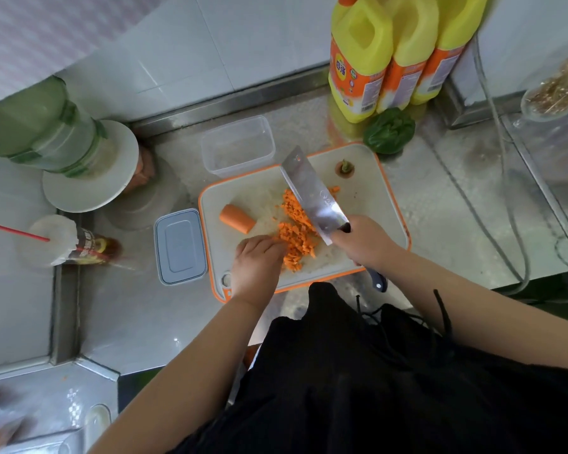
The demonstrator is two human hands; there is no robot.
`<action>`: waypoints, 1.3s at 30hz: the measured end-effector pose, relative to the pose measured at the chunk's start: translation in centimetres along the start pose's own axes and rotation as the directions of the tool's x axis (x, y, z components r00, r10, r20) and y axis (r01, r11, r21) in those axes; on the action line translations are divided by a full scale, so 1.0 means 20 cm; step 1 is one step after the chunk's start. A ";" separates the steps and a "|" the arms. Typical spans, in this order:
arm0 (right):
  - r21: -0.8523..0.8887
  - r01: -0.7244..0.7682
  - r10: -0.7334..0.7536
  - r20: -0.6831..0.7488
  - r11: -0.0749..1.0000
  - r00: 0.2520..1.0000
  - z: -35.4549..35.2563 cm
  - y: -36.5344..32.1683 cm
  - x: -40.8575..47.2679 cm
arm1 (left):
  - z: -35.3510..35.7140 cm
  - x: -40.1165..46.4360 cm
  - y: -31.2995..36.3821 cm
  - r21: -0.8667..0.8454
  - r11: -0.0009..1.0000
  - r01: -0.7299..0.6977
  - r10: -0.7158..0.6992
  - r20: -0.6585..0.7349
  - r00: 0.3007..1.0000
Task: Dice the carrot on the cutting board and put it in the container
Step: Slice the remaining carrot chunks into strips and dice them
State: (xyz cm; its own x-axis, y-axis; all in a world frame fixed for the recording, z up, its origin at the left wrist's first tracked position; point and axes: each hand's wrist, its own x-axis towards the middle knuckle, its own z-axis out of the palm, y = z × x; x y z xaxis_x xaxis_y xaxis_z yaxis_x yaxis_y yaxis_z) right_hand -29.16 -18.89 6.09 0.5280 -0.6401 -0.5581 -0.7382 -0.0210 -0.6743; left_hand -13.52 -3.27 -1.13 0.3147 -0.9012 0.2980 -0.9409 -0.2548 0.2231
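A: Status on the carrot?

B: Mostly diced. The pile of carrot dice sits mid-frame on the cutting board. One uncut carrot chunk lies left of the pile, apart from it. The stem end is at the board's upper right.

A: Hands?

B: The right hand is wrapped round the handle of the knife, and the blade is flat-ish against the right side of the pile. The left hand has its fingers bent down into the pile's lower-left edge. I can't tell if it is pinching any dice or just pushing.

A: Container?

B: The clear container is empty, off the board just past its upper-left edge. Its lid lies left of the board.

A: Handling notes?

B: The dice are light, loose, a bit damp, and they scatter easily, so picking by fingers is slow. Judgement: herd them against the blade with the left hand, then carry them on the blade flat. The chunk is stiff and round, so it will roll. Hold it from the top with curled fingers, set it cut face down if possible, and keep fingertips behind the blade line.

A: Risk?

B: Dice spilling off the blade between board and container.
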 end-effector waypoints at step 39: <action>-0.559 0.238 -0.073 0.301 0.795 0.951 0.25 0.06 0.08 | -0.12 0.03 -0.11 -0.551 0.552 0.626 -0.784 -0.086 0.615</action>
State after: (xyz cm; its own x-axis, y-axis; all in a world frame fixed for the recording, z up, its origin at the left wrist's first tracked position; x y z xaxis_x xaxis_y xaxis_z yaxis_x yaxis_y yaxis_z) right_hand -27.08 -16.07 2.08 0.6823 -0.3764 -0.6267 -0.6957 -0.5978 -0.3984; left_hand -11.01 -2.52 0.75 0.9418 -0.3245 0.0881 -0.2530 -0.5113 0.8213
